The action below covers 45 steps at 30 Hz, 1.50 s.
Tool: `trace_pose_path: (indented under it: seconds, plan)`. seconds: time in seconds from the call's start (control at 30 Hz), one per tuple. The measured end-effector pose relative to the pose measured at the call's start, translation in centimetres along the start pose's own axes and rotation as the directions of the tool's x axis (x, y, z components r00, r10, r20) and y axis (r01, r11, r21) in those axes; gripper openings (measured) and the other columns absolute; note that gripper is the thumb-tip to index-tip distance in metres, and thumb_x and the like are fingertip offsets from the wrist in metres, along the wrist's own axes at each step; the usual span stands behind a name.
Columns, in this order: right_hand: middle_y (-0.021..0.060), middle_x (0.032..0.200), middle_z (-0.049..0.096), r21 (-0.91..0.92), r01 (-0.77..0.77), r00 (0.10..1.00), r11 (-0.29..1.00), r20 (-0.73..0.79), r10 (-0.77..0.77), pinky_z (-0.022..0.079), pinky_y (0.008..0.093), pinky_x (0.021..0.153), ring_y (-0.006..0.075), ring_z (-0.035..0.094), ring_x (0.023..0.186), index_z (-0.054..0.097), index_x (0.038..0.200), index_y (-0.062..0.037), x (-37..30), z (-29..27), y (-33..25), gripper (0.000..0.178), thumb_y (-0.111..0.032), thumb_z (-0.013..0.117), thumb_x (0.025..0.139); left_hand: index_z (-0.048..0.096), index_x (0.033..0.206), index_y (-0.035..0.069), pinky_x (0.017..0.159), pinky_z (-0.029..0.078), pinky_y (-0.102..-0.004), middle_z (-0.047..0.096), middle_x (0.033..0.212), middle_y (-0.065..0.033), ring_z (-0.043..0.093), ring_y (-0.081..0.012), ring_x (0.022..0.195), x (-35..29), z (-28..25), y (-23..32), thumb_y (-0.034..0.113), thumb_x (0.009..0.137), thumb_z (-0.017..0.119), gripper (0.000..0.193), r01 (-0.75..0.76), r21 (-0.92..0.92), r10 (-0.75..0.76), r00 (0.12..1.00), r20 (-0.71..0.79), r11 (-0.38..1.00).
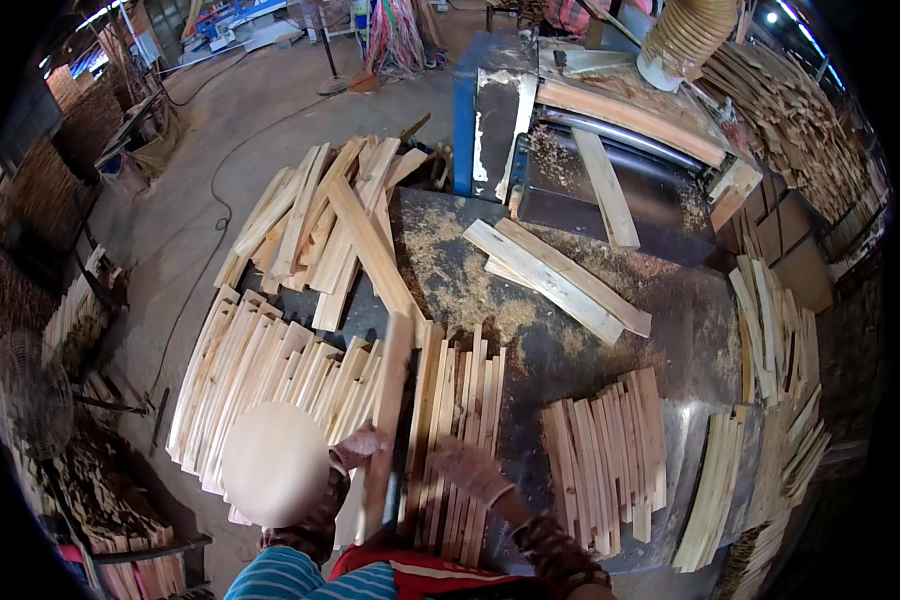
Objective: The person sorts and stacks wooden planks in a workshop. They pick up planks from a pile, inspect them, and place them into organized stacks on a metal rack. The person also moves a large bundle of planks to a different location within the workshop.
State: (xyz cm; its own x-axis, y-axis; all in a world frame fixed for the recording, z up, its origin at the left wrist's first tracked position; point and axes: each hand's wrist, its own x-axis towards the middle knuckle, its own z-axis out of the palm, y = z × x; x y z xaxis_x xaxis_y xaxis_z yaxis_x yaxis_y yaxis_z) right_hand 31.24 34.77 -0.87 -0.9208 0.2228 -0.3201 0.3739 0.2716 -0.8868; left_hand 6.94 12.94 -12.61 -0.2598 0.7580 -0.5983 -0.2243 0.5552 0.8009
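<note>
My left hand (358, 448), in what looks like a pale glove, closes on the edge of a long wooden board (394, 385) that stands tilted in front of me. Several wooden strips (345, 385) lie in a row on its left. My right hand (472, 470) is over a bundle of narrow wooden strips (460, 400), to the right of the board. Its fingers stretch leftward and are slightly blurred, with nothing seen in them. A pale blurred disc covers part of my left forearm and the strips there.
Beyond the dark, sawdust-strewn table (440, 240) stands a planer (620, 130) with a board (605, 190) on its bed. Loose planks (560, 275) lie before it. Piled boards (320, 220) are at left, more strips (605, 455) at right. A cable (222, 190) crosses the floor.
</note>
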Motion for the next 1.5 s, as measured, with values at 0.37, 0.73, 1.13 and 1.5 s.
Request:
trace_pose_path:
  seconds: [0.37,0.73,1.13,1.5]
  plan:
    - [0.0221,0.139,0.055,-0.311,-0.413,0.743,0.856,-0.659,0.119,0.045,0.0424,0.104,0.0390,0.053,0.127,0.051,0.139,-0.0032,4.0,-22.9,5.5,0.066,-0.050,0.054,0.092,0.071,0.097,0.008,0.075,0.054,-0.0370,0.071,0.083,-0.0142,0.070,-0.0240,0.085,-5.6,7.1,4.1,0.027,0.086,0.064,0.023,0.356,0.369,-0.144,0.858,-0.494,0.858]
    - [0.0196,0.137,0.055,-0.575,-0.744,0.590,0.340,-0.804,-0.069,0.045,0.0470,0.105,0.0378,0.056,0.122,0.040,0.146,-0.0056,7.6,-34.0,17.4,0.075,-0.036,0.061,0.081,0.058,0.122,0.003,0.066,0.054,-0.0330,0.060,0.108,-0.0102,0.063,-0.0204,0.089,12.5,-1.6,20.9,0.002,0.092,0.063,0.031,-0.266,-0.498,0.024,0.898,-0.440,0.826]
    - [0.0081,0.092,0.068,-0.338,-0.346,0.901,0.875,-0.379,0.210,0.057,0.0320,0.075,0.0214,0.066,0.083,0.067,0.107,-0.0062,1.3,-27.1,7.9,0.042,-0.042,0.071,0.085,0.070,0.088,0.002,0.052,0.051,-0.0321,0.064,0.067,-0.0074,0.061,-0.0189,0.054,20.3,-4.4,30.8,0.018,0.082,0.071,0.018,0.093,0.064,-0.016,0.675,-0.738,0.994]
    - [0.0158,0.114,0.066,-0.150,-0.501,0.853,0.852,-0.252,0.457,0.054,0.0387,0.088,0.0328,0.066,0.098,0.062,0.125,-0.0071,-17.4,4.0,6.6,0.059,-0.056,0.047,0.097,0.055,0.132,0.007,0.101,0.047,-0.0436,0.058,0.134,-0.0094,0.057,-0.0266,0.119,14.8,-6.3,21.7,0.026,0.100,0.053,0.037,-0.404,-0.663,0.312,0.914,-0.259,0.630]
